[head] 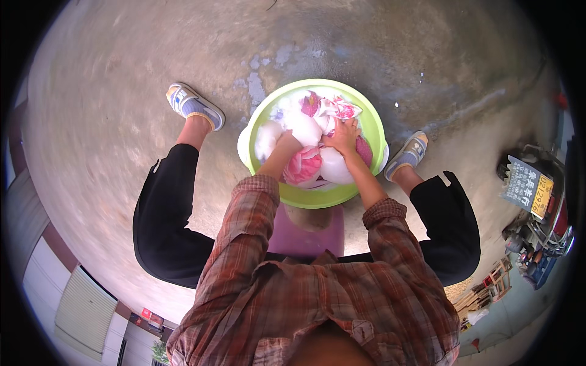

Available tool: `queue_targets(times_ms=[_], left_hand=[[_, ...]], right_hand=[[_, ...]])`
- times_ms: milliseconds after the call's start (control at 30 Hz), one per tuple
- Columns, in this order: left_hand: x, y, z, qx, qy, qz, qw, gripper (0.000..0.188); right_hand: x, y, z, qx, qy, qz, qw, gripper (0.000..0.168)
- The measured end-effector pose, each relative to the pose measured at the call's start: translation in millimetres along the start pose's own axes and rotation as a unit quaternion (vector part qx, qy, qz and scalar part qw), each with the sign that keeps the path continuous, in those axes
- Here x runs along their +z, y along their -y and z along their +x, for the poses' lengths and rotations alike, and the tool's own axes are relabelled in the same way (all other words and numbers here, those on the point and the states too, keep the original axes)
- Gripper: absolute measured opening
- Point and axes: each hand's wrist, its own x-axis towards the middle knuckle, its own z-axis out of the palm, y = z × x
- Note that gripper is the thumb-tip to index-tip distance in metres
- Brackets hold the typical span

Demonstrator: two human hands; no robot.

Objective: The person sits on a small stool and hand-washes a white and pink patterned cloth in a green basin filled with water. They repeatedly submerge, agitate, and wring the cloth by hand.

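A light green plastic basin [311,201] with white side handles stands on the floor between my feet. Wet floral cloth [303,165] in white and pink fills it, bulging in rounded, air-filled lumps amid white suds. My left hand [288,142] reaches into the left middle of the basin, its fingers hidden among the suds and cloth. Farther right, my right hand [343,136] grips a bunched part of the cloth, thumb apart from the fingers. A crumpled pink and white fold [341,108] rises just beyond it. Dark pink dotted fabric [363,152] shows along the right.
Wet patches [256,87] mark the concrete floor [114,68] beyond the basin. A pink plastic stool [306,238] is below me. My slippered feet flank the basin. At the right, a parked two-wheeler [556,210] carries a plate with writing; wooden items [499,279] lie near the wall.
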Motion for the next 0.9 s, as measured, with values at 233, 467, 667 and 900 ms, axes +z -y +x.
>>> queue_targets(times_ms=[233,467,667,900], left_hand=[[-5,-6,-8,0.069,-0.001,0.109,0.992,0.069],[-40,-39,-11,0.091,-0.026,0.066,0.993,0.060],[-130,-96,-117,0.177,0.021,-0.429,0.885,0.058],[-119,-75,-131,0.141,0.068,-0.604,0.782,0.080]], right_hand=[[1,-8,37,-0.071,0.065,0.089,0.991,0.053],[-47,12,40,-0.140,0.042,-0.026,0.989,0.028],[-93,54,-25,-0.315,-0.101,0.017,0.944,0.040],[-89,64,-112,-0.411,-0.123,-0.004,0.903,0.032]])
